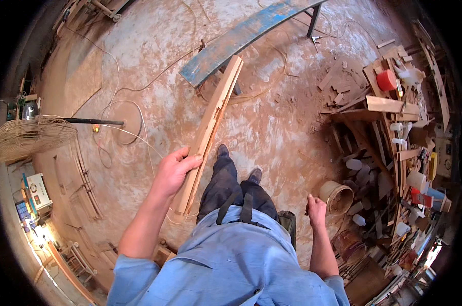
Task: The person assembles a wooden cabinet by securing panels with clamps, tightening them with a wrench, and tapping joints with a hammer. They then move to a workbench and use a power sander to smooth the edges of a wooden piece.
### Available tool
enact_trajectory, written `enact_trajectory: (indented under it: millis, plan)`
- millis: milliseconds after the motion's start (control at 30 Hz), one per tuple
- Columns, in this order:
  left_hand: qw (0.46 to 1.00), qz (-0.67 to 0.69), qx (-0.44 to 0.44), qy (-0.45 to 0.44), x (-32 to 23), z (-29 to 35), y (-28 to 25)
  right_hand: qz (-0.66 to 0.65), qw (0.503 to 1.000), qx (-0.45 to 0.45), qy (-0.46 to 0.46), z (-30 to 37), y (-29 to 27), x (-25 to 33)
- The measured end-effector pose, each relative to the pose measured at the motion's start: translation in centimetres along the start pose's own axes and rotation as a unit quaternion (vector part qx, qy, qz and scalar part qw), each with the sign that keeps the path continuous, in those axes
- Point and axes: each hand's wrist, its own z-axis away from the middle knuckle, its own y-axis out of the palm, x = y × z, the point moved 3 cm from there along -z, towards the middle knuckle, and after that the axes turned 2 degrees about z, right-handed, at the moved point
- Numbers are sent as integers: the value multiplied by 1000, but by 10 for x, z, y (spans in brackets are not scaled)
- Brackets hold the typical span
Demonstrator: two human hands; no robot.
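Note:
My left hand [174,171] is closed round a long bundle of pale wooden strips [211,120] with an uneven, notched edge. The thumb lies across the top of the wood, and the fingers go out of sight beneath it. The strips slant from beside my left hip up toward the near end of a blue bench [210,65]. My right hand [316,209] hangs at my right side with its fingers curled in, and nothing shows sticking out of it. A dirty pale bucket [330,193] stands just beyond that hand.
On the left stands a fan [34,137] with a wire guard and round base [123,122]. Hoses and cables [144,89] snake over the dusty floor. Wood scraps [338,94] lie at the right, before a cluttered shelf [363,115] with a red container [386,80].

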Motion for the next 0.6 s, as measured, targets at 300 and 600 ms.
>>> enact_trajectory:
  millis: [300,600]
  plan:
    - [986,146,-78,-37,-30,-43,-74,-58,998,30,21,-1,47,63]
    - [962,220,-164,-6,-40,-68,-175,-33,997,74,15,-41,82,74]
